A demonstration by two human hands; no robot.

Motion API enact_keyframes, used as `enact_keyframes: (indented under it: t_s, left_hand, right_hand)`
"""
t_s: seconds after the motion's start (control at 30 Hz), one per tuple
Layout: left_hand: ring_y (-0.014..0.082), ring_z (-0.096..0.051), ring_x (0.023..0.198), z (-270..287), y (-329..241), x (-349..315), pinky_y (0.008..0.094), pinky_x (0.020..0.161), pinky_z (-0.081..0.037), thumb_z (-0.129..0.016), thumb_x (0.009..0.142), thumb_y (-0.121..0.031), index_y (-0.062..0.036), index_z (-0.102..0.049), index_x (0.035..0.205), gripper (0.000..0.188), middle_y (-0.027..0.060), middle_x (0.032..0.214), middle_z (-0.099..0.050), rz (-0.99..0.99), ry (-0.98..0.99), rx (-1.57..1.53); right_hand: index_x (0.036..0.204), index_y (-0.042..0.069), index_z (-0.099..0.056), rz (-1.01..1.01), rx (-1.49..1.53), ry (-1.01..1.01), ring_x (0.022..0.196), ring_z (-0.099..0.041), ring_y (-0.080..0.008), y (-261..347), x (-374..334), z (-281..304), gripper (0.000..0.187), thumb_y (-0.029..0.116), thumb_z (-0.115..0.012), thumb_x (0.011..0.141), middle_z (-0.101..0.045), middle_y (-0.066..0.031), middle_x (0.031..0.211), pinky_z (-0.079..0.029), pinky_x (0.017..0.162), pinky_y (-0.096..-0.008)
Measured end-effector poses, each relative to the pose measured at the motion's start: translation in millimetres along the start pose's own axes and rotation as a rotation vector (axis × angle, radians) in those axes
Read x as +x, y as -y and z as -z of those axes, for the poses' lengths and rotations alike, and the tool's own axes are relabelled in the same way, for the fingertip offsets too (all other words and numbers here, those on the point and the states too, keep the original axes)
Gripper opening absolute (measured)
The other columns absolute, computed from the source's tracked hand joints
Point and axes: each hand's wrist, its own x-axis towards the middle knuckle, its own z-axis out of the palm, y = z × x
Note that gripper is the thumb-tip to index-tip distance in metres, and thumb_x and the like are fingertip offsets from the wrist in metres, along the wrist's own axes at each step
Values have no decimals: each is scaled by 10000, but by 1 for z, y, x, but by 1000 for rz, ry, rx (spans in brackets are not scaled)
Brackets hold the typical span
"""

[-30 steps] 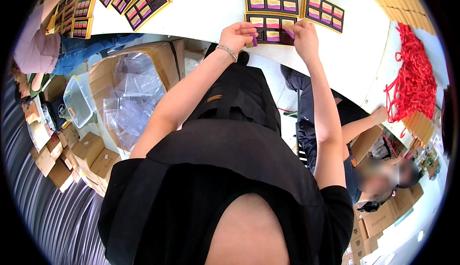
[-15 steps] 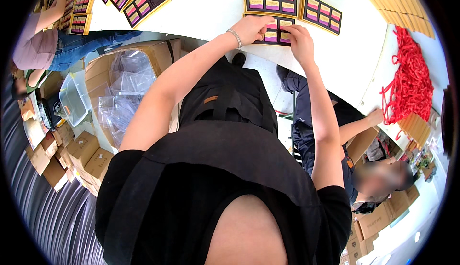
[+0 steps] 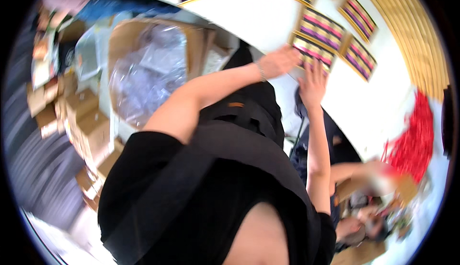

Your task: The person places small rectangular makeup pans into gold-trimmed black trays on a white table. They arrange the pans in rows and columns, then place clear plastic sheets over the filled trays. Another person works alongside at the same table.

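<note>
At the table's near edge lies a shallow black gift box (image 3: 314, 49) with a gold rim, holding rows of small pink, purple and cream packets. My left hand (image 3: 280, 63), a bracelet at its wrist, reaches the box's left side with fingers stretched out. My right hand (image 3: 314, 85) is spread, its fingertips on the box's near edge. Neither hand is closed on anything. A second filled box (image 3: 322, 26) sits directly behind the first. Motion blur hides the packets' details.
More filled boxes (image 3: 360, 58) stand on the white table (image 3: 258, 18). Gold box parts (image 3: 414, 49) line the right side, near a heap of red ribbons (image 3: 414, 143). A carton (image 3: 194, 49) of clear plastic pieces stands left below the table. Co-workers are at both sides.
My view has swung, shifting the scene. My left hand's curled fingers have straightened at the box's side. My right hand has moved from the packets to the near edge, fingers spread.
</note>
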Motion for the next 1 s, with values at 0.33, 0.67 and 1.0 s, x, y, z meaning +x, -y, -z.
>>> enact_keyframes:
  t_s: [0.33,0.67,1.0]
  left_hand:
    - [244,-402,1341,107,2,-43,577,1074,-271,-554,861,-220,-125,-546,1263,413,106,1391,-481,455,16,142]
    - [354,-94,1458,257,208,-364,644,1096,-204,-820,637,-446,-133,-148,1517,1151,108,1582,-128,1530,617,328]
    - [395,-162,1434,221,223,-395,515,1133,-233,-752,754,-424,2,-188,1477,1011,222,1542,-198,1881,-671,-180]
  right_hand:
    - [1444,20,-338,139,66,-219,1371,-319,-386,27,20,6,617,322,-542,946,-330,-214,1489,-248,1101,-525]
    - [1391,-72,-305,353,715,566,1304,-376,-408,427,194,-142,866,376,-734,786,-412,-266,1384,-317,1082,-444]
    - [1463,43,-274,-64,279,442,1340,-306,-402,495,270,-261,1046,576,-744,695,-333,-217,1431,-279,1061,-533]
